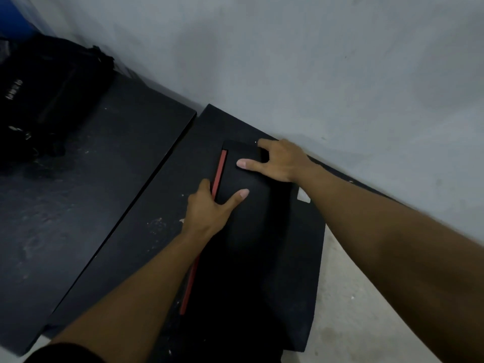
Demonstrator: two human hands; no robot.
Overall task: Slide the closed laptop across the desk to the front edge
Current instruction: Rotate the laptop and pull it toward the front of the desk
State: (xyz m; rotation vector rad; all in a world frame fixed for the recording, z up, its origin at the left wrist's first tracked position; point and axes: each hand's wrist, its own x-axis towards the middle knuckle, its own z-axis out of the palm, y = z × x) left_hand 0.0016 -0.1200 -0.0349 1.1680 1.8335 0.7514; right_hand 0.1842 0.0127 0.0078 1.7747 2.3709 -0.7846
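Left hand [209, 210]: fingers wrapped on laptop's [246, 231] red-striped edge, thumb on lid. Right hand [277, 161]: gripping far corner likewise. Black desk [146, 205]; bag [49, 95] far left.

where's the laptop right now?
In the head view, the closed laptop lies flat on the right-hand desk, close to the wall, with the left hand and right hand on it.
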